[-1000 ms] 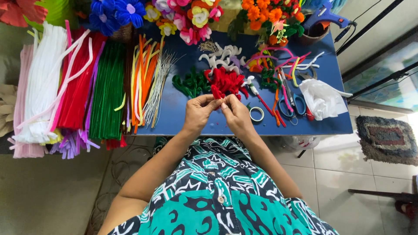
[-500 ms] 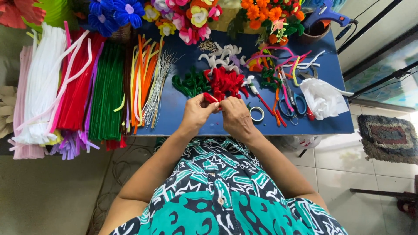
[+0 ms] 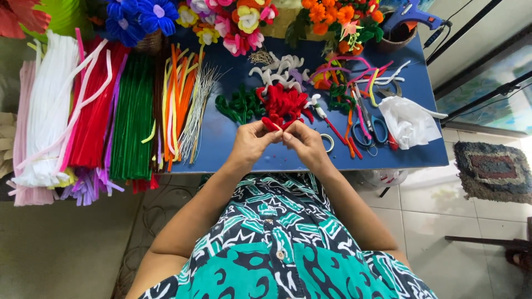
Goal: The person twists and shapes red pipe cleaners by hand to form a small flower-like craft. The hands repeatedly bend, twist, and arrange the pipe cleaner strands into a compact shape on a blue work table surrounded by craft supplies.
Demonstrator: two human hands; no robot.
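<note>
Red fuzzy pipe-cleaner piece (image 3: pixel 271 124) sits pinched between the fingers of the left hand (image 3: pixel 250 143) and right hand (image 3: pixel 303 143), above the blue bench (image 3: pixel 233 149). A loose pinch could let the springy wire slip and fall into the pile of red bent pieces (image 3: pixel 284 102) just behind, I judge.

head cam | looks straight down from above | near, over the lap | takes in table (image 3: pixel 233 149) and floor (image 3: pixel 443 221)

Scissors (image 3: pixel 372 128) right — stem bundles (image 3: pixel 133 119) left
</note>
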